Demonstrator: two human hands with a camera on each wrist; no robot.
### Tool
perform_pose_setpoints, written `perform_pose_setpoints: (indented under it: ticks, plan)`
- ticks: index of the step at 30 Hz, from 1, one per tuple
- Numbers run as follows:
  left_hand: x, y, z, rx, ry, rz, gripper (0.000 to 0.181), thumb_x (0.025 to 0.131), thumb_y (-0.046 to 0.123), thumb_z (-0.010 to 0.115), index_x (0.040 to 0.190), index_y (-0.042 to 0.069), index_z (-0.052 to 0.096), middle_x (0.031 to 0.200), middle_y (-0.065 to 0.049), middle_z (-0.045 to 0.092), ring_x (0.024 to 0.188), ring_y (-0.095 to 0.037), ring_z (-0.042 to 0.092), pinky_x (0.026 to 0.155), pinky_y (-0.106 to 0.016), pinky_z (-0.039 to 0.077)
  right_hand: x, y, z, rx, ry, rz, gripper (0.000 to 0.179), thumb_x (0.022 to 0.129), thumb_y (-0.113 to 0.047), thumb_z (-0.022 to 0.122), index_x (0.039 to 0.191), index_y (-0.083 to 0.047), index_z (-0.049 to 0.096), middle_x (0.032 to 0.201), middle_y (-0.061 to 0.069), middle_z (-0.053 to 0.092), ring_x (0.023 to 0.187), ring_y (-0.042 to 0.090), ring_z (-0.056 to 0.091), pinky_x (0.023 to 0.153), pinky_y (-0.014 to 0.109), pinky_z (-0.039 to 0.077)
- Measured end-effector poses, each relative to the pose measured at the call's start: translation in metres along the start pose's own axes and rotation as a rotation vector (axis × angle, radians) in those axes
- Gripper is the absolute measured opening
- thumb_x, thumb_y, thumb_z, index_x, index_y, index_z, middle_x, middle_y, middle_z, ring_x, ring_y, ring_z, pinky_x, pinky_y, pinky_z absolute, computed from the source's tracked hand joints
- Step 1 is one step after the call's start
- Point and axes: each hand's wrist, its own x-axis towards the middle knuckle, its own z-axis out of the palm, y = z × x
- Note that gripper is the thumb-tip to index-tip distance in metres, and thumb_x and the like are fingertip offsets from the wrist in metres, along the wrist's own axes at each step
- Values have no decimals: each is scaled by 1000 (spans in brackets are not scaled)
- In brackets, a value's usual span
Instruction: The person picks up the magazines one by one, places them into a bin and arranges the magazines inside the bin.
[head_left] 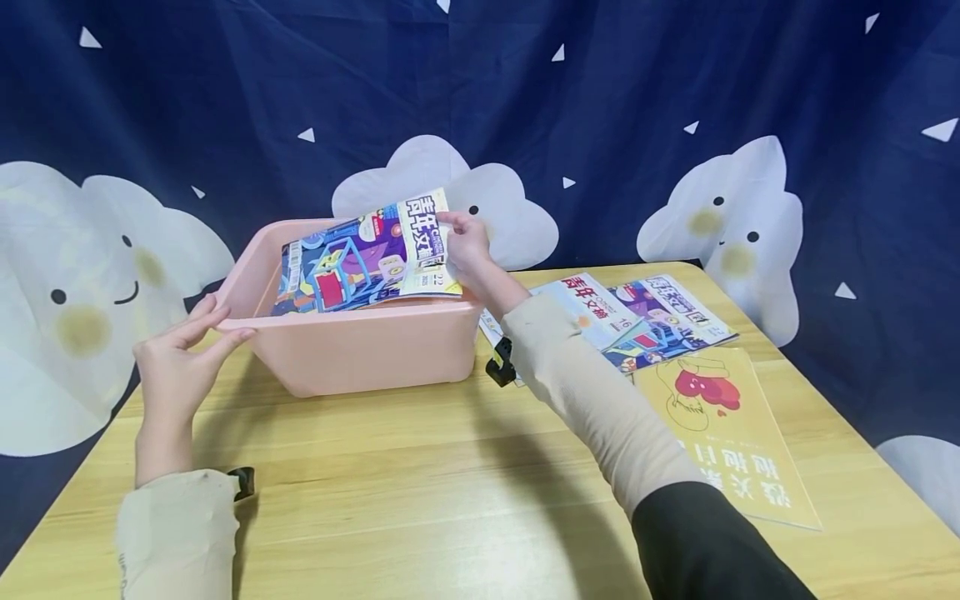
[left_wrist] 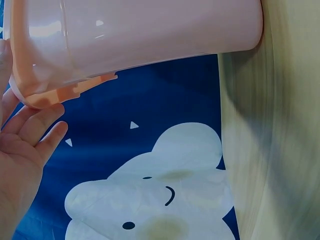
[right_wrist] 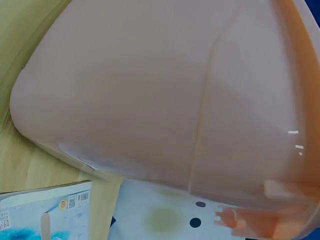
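Note:
A pink plastic bin [head_left: 375,350] stands on the table. My left hand [head_left: 178,362] grips its near left corner, the thumb along the front of the rim and the fingers at the side. The left wrist view shows those fingers [left_wrist: 44,122] round the lip. A colourful magazine [head_left: 341,267] with a white title band lies slanted in the bin's mouth, its right end raised above the rim. At that raised end my right hand [head_left: 471,246] holds the magazine by its edge. The right wrist view shows the bin's wall [right_wrist: 125,90] but not the hand.
Right of the bin lie a pale magazine [head_left: 581,308] with a red title and a matching purple magazine [head_left: 675,312]. A yellow book [head_left: 731,433] with a red heart figure lies nearer, partly under my right sleeve. A dark blue curtain [head_left: 600,83] hangs behind the wooden table [head_left: 390,483].

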Motion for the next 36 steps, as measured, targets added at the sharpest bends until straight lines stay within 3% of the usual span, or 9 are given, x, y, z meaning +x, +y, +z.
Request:
perform_pose_setpoints:
  ticks: [3,5,10,13,20,29,36]
  plan:
    - [0,0,0,6,-5,-4,42,69,12,77,108,6,64,117,-8,56,110,-7,50,94,-22,35,1,2,1,-63,-3,-27,39,85,14,39,112,-4,60,125,0,45,118,14,39,93,17,34]
    - [0,0,1,6,-2,2,41,69,11,77,107,6,64,116,-8,56,109,-6,50,93,-21,36,1,2,0,-90,-51,-1,42,85,15,39,118,-5,57,128,0,42,115,15,42,91,19,37]
    - [0,-1,2,-4,16,46,40,66,6,78,103,2,65,113,-13,57,106,-5,52,91,-19,38,1,-3,-9,-130,-337,111,47,92,7,34,137,-9,36,139,8,33,120,24,39,96,39,35]
    - [1,-2,3,-12,15,49,40,65,4,79,103,1,66,112,-15,57,106,-5,52,90,-19,38,1,-6,-18,-143,-413,85,44,93,2,35,137,-6,34,140,12,32,125,25,32,101,43,27]
    - [0,-4,2,-8,31,48,39,64,3,79,101,1,66,111,-14,57,105,-5,53,88,-18,39,2,-13,-39,-45,-250,-5,31,91,-1,46,121,2,50,117,15,52,108,24,50,93,35,39]
    - [-1,-2,2,-19,33,68,34,66,3,78,98,-3,68,111,-10,59,101,-2,55,86,-16,41,6,-7,-60,31,-136,-68,23,90,-2,50,111,9,53,106,18,55,101,28,54,86,34,45]
    - [0,-1,0,10,3,76,29,67,7,78,91,-5,68,112,-8,60,100,1,55,85,-15,41,11,-4,-83,-28,-100,-105,22,89,-3,53,107,9,54,97,12,56,97,25,54,86,35,45]
